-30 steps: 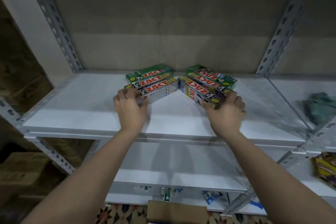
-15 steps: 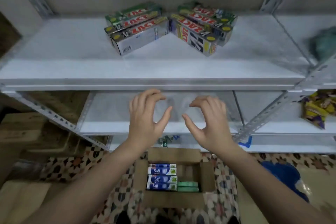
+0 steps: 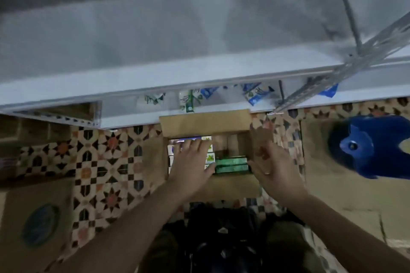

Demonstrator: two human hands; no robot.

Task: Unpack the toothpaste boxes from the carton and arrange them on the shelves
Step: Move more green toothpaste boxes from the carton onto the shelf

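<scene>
An open brown carton (image 3: 205,123) sits on the patterned floor below me. Inside it, white and blue toothpaste boxes (image 3: 210,157) lie on the left and green toothpaste boxes (image 3: 231,164) on the right. My left hand (image 3: 192,165) hovers flat over the white boxes, fingers spread, holding nothing. My right hand (image 3: 274,167) is over the carton's right wall, fingers apart, also empty, with a ring on one finger. The view is motion-blurred. The white shelf (image 3: 177,77) runs across above the carton.
Below the shelf edge, several blue and green packets (image 3: 255,94) lie on a lower shelf. A blue plastic object (image 3: 375,146) rests on cardboard at the right. Another cardboard box with a round blue logo (image 3: 40,225) is at the lower left. A slotted metal upright (image 3: 346,62) crosses the right side.
My head has tilted down, so the red and green boxes on the upper shelf have left the view. Both empty hands have dropped from shelf height to the carton.
</scene>
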